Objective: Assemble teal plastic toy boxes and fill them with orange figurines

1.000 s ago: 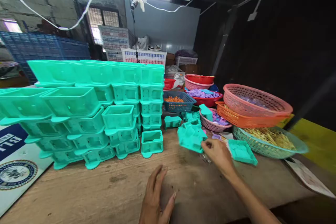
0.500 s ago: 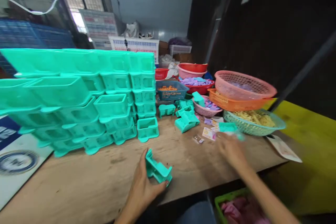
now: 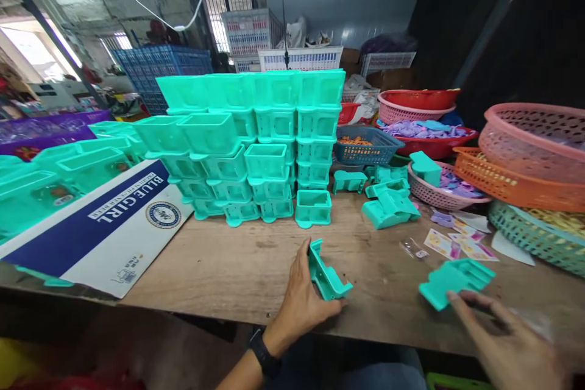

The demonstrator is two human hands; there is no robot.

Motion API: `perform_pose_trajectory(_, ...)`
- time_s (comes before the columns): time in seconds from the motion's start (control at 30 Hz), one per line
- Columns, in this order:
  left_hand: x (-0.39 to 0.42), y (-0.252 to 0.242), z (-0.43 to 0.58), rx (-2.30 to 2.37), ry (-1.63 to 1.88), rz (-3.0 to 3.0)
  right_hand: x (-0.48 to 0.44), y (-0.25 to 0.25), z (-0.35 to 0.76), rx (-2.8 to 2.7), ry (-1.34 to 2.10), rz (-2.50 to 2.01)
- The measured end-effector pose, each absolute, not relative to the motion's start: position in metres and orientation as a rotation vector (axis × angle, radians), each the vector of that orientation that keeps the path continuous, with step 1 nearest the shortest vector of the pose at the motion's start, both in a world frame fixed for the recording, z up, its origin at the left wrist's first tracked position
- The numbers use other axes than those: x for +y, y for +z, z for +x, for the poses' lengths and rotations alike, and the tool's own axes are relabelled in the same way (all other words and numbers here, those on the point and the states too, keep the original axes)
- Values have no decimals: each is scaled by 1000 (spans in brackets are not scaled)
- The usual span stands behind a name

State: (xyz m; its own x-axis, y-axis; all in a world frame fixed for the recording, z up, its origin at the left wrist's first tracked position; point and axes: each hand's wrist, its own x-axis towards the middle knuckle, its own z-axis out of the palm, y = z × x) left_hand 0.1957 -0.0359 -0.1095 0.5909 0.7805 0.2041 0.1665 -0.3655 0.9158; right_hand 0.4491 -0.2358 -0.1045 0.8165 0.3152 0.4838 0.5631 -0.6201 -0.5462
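My left hand [image 3: 304, 298] is closed round a green plastic bracket-like part [image 3: 326, 274] just above the table's front edge; thumb and fingers grip opposite ends. At the right, my right hand [image 3: 512, 329], slightly blurred, pinches the near edge of another green plastic part [image 3: 457, 280], which has a flat tab and a boxy end. Several loose green parts [image 3: 390, 204] lie in a heap beyond the hands. Behind my left hand, a small green plastic tray [image 3: 313, 207] sits before a tall stack of similar trays [image 3: 274, 125].
A white and blue carton [image 3: 123, 219] leans at the left, with more green trays behind it. Printed cards [image 3: 441, 244] and a small clear bag [image 3: 414, 248] lie on the wooden table [image 3: 228, 274]. Stacked baskets [image 3: 521, 180] line the right; a blue-grey basket [image 3: 368, 146] stands at the back.
The view has swung left, so the scene sits further right. My right hand has drawn its green part nearer the front edge, away from the cards. The left hand keeps its grip.
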Motion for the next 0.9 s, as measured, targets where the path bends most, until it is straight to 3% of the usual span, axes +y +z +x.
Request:
perform_pose_trajectory(0.07, -32, -108, 188, 743, 736, 1843, -207, -110, 403, -521, -279, -2204)
perform_pose_trajectory(0.23, -20, -102, 165, 763, 719, 1837, -155, -104, 335, -820, 12, -1945)
perform_pose_trajectory(0.47, -16, -104, 155, 763, 711, 1848, -147, -74, 403, -1226, -426, -1926)
perform_pose_trajectory(0.6, -18, -108, 159, 783, 716, 1839, -137, -78, 435, -1464, -225, -2082)
perform_pose_trajectory(0.73, -17, -108, 155, 760, 701, 1842, -155, -80, 397, -1397, -144, -2146)
perform_pose_trajectory(0.9, -15, -106, 146, 750, 660, 1853, -186, -67, 356, -1404, 333, -1984)
